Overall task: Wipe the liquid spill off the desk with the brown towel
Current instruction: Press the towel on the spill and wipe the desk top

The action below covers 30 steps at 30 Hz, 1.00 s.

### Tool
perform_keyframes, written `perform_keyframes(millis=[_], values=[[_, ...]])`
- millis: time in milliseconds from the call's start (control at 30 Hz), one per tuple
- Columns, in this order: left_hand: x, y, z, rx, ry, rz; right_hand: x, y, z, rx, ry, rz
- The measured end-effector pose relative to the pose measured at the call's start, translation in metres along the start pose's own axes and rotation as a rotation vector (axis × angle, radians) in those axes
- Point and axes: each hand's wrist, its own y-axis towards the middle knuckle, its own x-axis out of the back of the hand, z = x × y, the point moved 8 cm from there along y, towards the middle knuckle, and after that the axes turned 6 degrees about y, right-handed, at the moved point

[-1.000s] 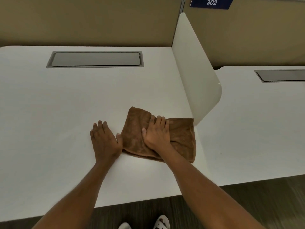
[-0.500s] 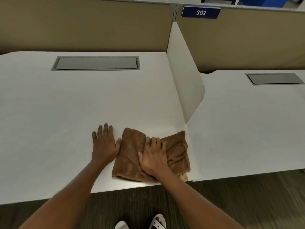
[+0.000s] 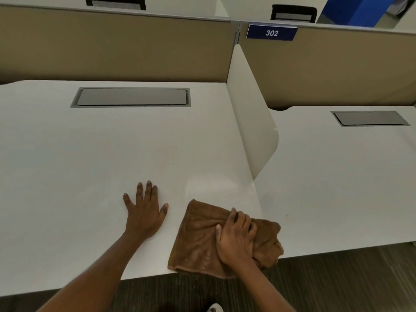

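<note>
The brown towel (image 3: 198, 239) lies bunched at the front right corner of the white desk (image 3: 90, 154), its near edge hanging past the desk's front edge. My right hand (image 3: 236, 239) grips the towel from above, fingers curled into its folds. My left hand (image 3: 145, 212) rests flat on the desk to the left of the towel, fingers spread, a small gap between thumb and cloth. A faint damp sheen (image 3: 209, 185) shows on the desk just beyond the towel; no pooled liquid is visible.
A white divider panel (image 3: 249, 113) rises at the desk's right edge, with a second desk (image 3: 337, 176) beyond it. A grey cable hatch (image 3: 131, 97) sits at the back. Tan partition walls (image 3: 112, 48) carry a blue "302" sign (image 3: 272, 33). Dark floor lies below.
My right hand has dragged the towel toward the front edge and bunched it, fingers now curled into the cloth. My left hand stays flat, now apart from the towel. The view has tilted up.
</note>
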Motion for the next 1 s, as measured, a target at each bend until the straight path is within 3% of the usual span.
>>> perform_keyframes(millis=[167,367,733,1000], values=[[-0.002,0.002,0.001,0.007,-0.009,0.018,0.011,0.036,-0.011,-0.131,-0.039,-0.017],[-0.001,0.007,0.002,0.011,-0.019,-0.011,0.022,0.098,0.001,-0.124,-0.086,-0.071],[-0.001,0.011,0.007,0.061,-0.078,-0.060,0.019,0.197,0.083,0.050,-0.085,-0.093],[0.003,0.008,0.013,0.080,-0.165,-0.100,0.000,0.190,0.130,0.300,-0.035,-0.060]])
